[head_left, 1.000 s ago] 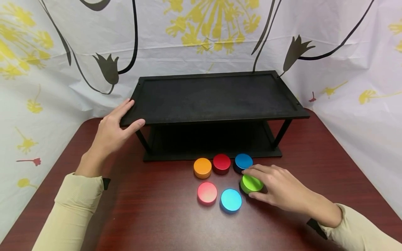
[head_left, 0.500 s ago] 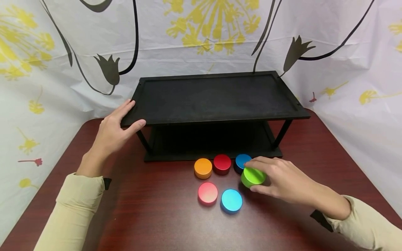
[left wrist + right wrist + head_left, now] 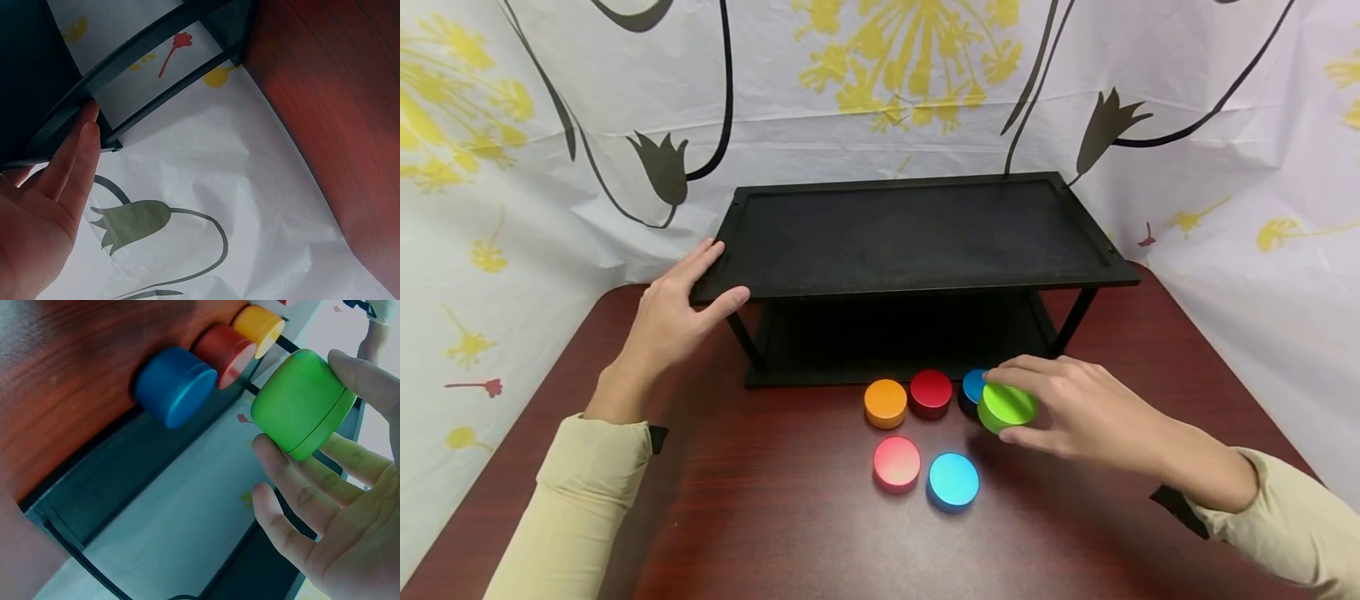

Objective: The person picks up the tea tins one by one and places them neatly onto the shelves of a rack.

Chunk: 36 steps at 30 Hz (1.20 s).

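My right hand (image 3: 1078,408) pinches a small green round container (image 3: 1006,406) between thumb and fingertips, held above the table. A thin seam runs around its side in the right wrist view. Just behind it stands a dark blue container (image 3: 972,388), partly hidden by the green one in the head view. My left hand (image 3: 666,321) rests at the front left corner of a black two-tier shelf (image 3: 910,237), fingers extended along its left edge and thumb on the front rim. In the left wrist view the fingers (image 3: 69,162) lie straight against the shelf's frame.
An orange container (image 3: 885,403) and a dark red one (image 3: 930,393) stand before the shelf's lower tier (image 3: 910,373). Nearer me are a pink container (image 3: 897,463) and a light blue one (image 3: 952,481). A patterned white sheet (image 3: 880,108) hangs around the reddish-brown table (image 3: 760,500).
My right hand has lifted the green container off the table and moved it slightly toward the shelf, covering more of the dark blue one. My left hand stays on the shelf corner.
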Available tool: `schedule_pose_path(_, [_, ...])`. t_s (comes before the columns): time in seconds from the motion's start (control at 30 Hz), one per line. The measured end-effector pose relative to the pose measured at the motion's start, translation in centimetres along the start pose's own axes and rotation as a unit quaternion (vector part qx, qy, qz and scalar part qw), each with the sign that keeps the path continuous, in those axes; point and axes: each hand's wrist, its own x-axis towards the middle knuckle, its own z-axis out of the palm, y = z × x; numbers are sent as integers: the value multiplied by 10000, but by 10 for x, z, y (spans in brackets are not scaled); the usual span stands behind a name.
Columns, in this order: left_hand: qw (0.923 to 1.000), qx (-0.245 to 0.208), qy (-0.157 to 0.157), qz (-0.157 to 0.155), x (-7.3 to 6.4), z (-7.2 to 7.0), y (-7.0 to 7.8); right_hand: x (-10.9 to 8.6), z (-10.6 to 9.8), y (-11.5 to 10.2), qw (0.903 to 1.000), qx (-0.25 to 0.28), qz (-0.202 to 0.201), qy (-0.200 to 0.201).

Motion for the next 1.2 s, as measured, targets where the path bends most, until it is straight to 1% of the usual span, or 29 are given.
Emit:
schedule_pose_path(0.47, [10000,-5,41,2,0,1,-1,9,-29,-8,9995,-245,-180,120])
schedule_pose_path(0.83, [10000,-6,72,2,0,1,0,14,-54,-7,9994,-350,74,27])
schedule_pose_path(0.93, [10000,-15,62,-4,0,1,0,15,-60,-4,9989,-443,84,150])
schedule_pose_path(1.07, [10000,-31,42,-14,1,1,0,16,-67,1,9973,-610,13,420])
schedule_pose_path(1.2, [10000,-33,52,-13,0,1,0,17,-74,6,9958,-665,-29,625])
